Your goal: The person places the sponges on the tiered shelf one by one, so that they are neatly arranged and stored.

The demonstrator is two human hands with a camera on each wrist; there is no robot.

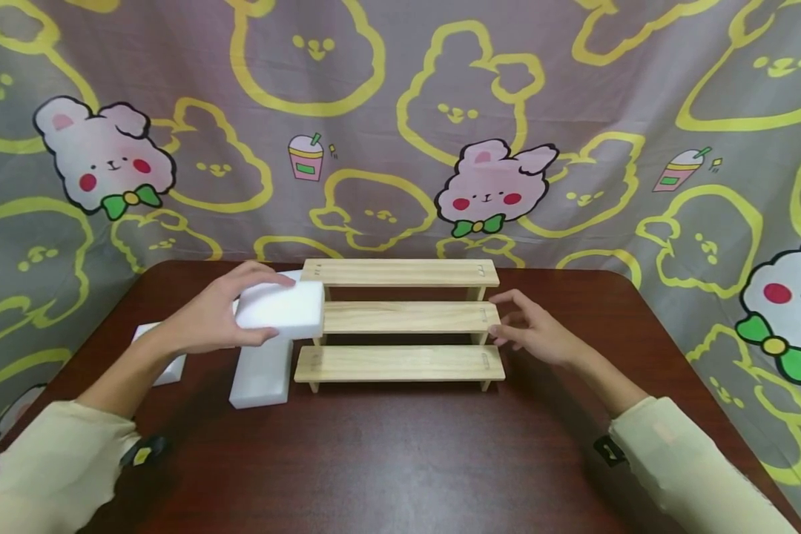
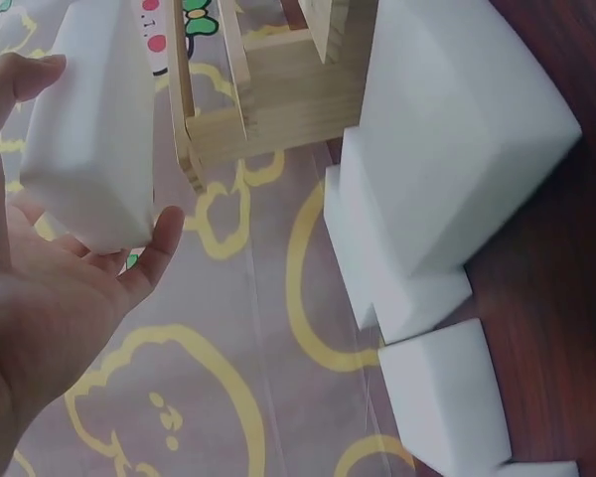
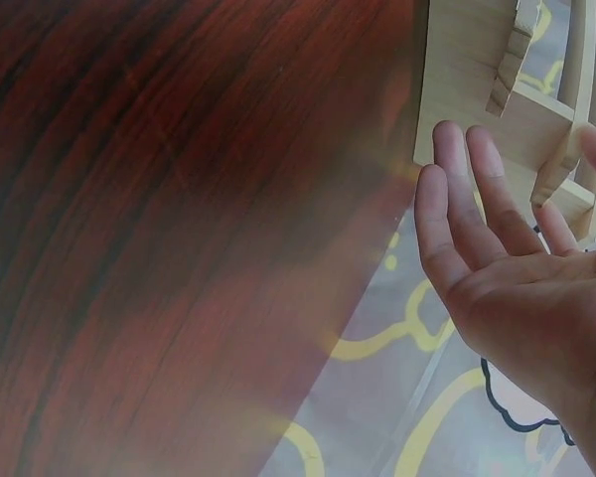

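Observation:
In the head view my left hand grips a white foam block, thumb on its near side and fingers over its far side. The block is off the table, overlapping the left end of a three-step wooden rack. From the left wrist view, the same block sits between thumb and fingertips. My right hand is at the rack's right end, its thumb at the end of the middle step. In the right wrist view, the fingers of that hand are loosely extended beside the rack's side.
More white foam blocks lie left of the rack, among them a long one and one partly behind my left forearm. All stand on a dark red-brown table. A patterned curtain hangs behind its far edge.

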